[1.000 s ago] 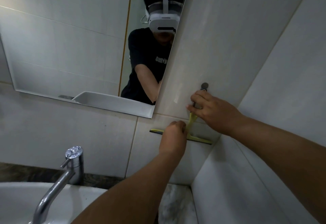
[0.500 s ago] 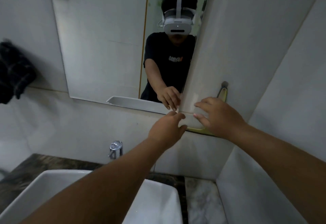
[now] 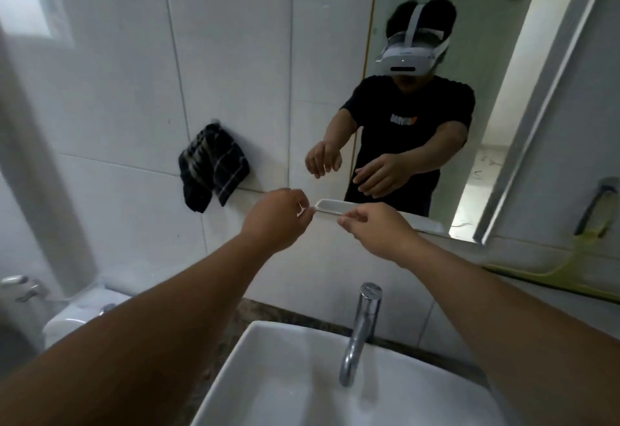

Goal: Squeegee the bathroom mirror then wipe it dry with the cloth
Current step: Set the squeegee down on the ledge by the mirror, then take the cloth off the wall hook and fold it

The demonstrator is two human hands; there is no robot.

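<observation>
The mirror (image 3: 328, 73) hangs on the tiled wall above the sink and reflects me and both arms. My left hand (image 3: 278, 217) and my right hand (image 3: 372, 231) hover close together in front of the mirror's lower edge, fingers loosely apart, holding nothing. The yellow-green squeegee (image 3: 570, 271) hangs from a wall hook at the far right, blurred, well away from both hands. A dark checked cloth (image 3: 214, 170) hangs on the wall just left of the mirror, a short way left of my left hand.
A white sink (image 3: 268, 375) with a chrome tap (image 3: 360, 328) sits directly below my arms on a dark stone counter. A toilet (image 3: 67, 318) stands at the lower left. The side wall closes in on the right.
Both hands have come off the squeegee, which stays hanging at the right. My view has swung left, and my hands have moved left along the mirror's lower edge.
</observation>
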